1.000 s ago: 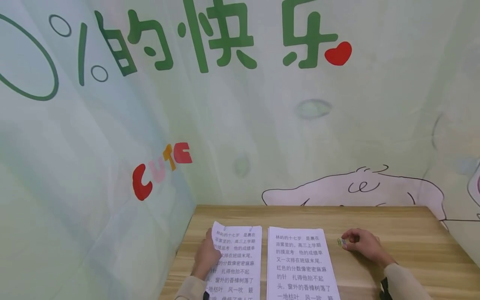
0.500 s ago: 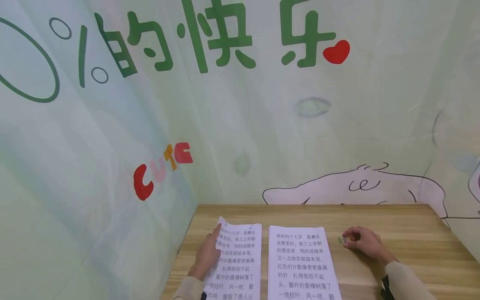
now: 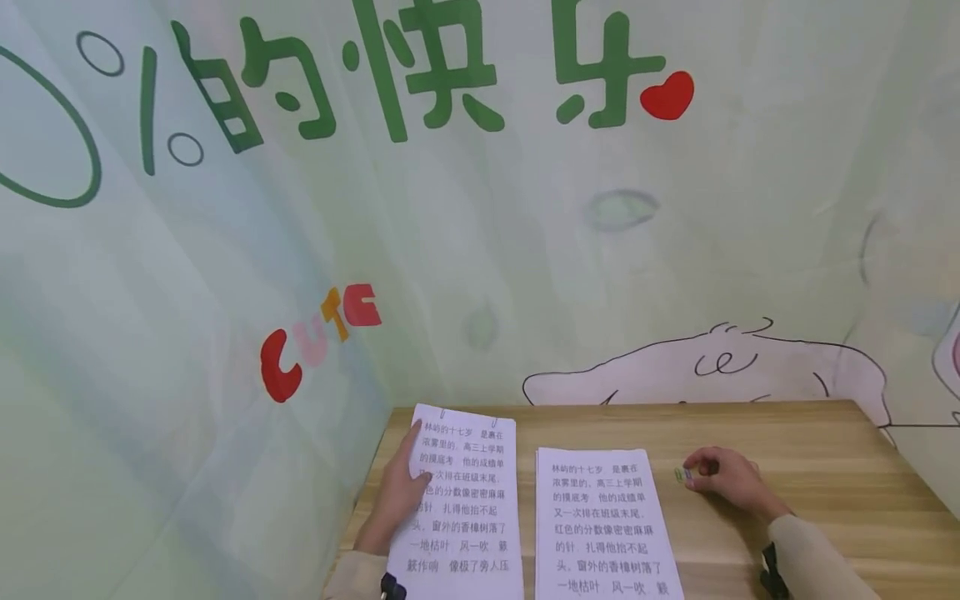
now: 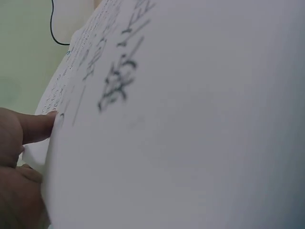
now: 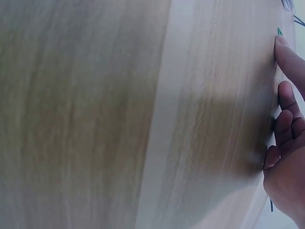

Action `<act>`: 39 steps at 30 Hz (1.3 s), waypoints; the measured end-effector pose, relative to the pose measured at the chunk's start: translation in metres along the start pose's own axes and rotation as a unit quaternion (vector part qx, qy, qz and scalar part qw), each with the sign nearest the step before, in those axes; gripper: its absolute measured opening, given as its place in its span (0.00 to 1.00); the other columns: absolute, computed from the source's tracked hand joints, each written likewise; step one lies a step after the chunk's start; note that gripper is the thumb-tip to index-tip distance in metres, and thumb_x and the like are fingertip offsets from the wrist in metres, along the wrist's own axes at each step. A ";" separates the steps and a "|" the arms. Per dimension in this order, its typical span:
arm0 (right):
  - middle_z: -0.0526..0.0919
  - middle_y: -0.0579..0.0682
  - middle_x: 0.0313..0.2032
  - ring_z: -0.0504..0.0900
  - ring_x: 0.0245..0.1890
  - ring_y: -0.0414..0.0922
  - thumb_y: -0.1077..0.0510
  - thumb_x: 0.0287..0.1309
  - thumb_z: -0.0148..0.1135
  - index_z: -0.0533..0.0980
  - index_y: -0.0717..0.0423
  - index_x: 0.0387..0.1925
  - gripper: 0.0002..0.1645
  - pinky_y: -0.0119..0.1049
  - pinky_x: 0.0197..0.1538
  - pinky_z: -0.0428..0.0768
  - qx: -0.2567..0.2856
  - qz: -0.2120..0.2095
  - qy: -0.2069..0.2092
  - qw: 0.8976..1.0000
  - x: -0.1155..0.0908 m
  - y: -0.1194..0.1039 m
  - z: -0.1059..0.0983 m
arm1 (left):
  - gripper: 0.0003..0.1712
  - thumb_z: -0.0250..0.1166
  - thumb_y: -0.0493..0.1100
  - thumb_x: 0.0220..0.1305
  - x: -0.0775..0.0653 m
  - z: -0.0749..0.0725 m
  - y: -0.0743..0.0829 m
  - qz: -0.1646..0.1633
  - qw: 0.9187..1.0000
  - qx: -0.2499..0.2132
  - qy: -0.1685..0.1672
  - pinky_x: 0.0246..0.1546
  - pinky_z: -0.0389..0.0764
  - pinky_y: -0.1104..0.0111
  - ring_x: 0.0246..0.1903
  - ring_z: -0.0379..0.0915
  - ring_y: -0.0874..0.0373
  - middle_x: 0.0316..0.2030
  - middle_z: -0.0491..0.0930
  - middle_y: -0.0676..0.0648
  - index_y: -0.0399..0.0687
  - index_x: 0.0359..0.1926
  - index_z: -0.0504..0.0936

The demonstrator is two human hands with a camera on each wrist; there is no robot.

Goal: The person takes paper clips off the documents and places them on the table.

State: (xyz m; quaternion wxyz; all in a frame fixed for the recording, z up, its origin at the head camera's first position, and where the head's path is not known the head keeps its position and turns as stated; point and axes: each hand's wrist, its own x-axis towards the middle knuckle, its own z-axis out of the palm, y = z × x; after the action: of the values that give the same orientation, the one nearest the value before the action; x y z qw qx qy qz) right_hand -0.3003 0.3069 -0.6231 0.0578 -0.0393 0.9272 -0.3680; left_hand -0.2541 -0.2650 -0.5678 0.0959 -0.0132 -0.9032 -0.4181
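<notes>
My left hand [image 3: 397, 492] grips the left edge of a stack of printed paper [image 3: 465, 517], thumb on the text side. Two paper clips [image 3: 494, 422] sit along that stack's top edge. Its sheet fills most of the left wrist view, where my thumb [image 4: 40, 128] presses the margin. At the right, my right hand [image 3: 723, 481] is low over the table, thumb and index finger pinching at small coloured paper clips [image 3: 678, 475], one green and one bluish. Only a bit of green clip [image 5: 279, 32] shows past a fingertip in the right wrist view; the remaining fingers are curled.
A second stack of printed paper [image 3: 600, 533] lies on the wooden table [image 3: 585, 425] between the hands. Behind the table hangs a pale green printed backdrop [image 3: 450, 250], which also runs along the left side.
My left hand has moved the left paper stack toward the table's far edge and slightly left, and its bent corner has straightened. The right hand stays at the paper clips.
</notes>
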 end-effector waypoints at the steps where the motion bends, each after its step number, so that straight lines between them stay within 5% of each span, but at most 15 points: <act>1: 0.80 0.48 0.39 0.75 0.41 0.47 0.51 0.53 0.80 0.85 0.53 0.48 0.21 0.40 0.44 0.69 -0.001 0.002 0.002 1.000 0.001 0.000 -0.001 | 0.56 0.62 0.21 0.64 0.002 -0.002 0.003 0.005 1.000 -0.005 0.005 0.69 0.78 0.43 0.72 0.68 0.34 0.83 0.55 0.39 0.56 0.86 0.50; 8: 0.79 0.49 0.38 0.74 0.40 0.46 0.52 0.54 0.80 0.85 0.54 0.47 0.20 0.41 0.44 0.67 0.004 -0.006 0.006 1.000 0.002 -0.001 -0.004 | 0.58 0.64 0.22 0.62 0.010 -0.006 0.030 0.006 0.997 -0.071 0.012 0.72 0.73 0.40 0.76 0.60 0.33 0.84 0.52 0.41 0.62 0.86 0.52; 12: 0.79 0.48 0.38 0.74 0.40 0.46 0.52 0.53 0.81 0.85 0.53 0.47 0.20 0.41 0.44 0.69 0.003 -0.007 0.009 1.000 0.001 -0.001 -0.004 | 0.57 0.64 0.22 0.61 0.009 0.000 0.045 0.012 0.991 -0.132 -0.001 0.67 0.80 0.46 0.72 0.66 0.34 0.83 0.53 0.39 0.58 0.85 0.53; 21: 0.79 0.48 0.38 0.74 0.40 0.47 0.53 0.53 0.81 0.86 0.53 0.47 0.20 0.40 0.44 0.69 0.000 -0.007 0.004 1.000 0.000 -0.002 -0.002 | 0.56 0.63 0.22 0.63 -0.002 0.039 0.071 0.000 0.977 -0.211 -0.017 0.50 0.87 0.71 0.60 0.79 0.41 0.79 0.63 0.39 0.61 0.85 0.54; 32: 0.79 0.48 0.38 0.74 0.41 0.47 0.53 0.53 0.81 0.86 0.53 0.47 0.20 0.40 0.44 0.70 0.004 -0.004 0.004 1.000 -0.002 -0.003 -0.001 | 0.56 0.63 0.22 0.64 -0.022 0.078 0.101 -0.014 0.954 -0.292 -0.060 0.40 0.92 0.66 0.47 0.86 0.47 0.72 0.72 0.36 0.64 0.85 0.54; 39: 0.79 0.48 0.38 0.74 0.41 0.47 0.54 0.52 0.81 0.86 0.53 0.46 0.20 0.39 0.44 0.72 0.008 -0.009 0.001 1.000 0.001 -0.001 0.000 | 0.58 0.65 0.22 0.62 -0.031 0.095 0.111 -0.027 0.953 -0.294 -0.073 0.40 0.92 0.65 0.44 0.86 0.52 0.68 0.76 0.37 0.65 0.85 0.54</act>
State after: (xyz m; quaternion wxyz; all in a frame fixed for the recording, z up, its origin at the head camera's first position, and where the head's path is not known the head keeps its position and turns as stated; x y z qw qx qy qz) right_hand -0.3013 0.3066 -0.6225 0.0538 -0.0470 0.9239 -0.3759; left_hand -0.2271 -0.1189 -0.5502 0.0101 -0.0466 -0.7450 -0.6654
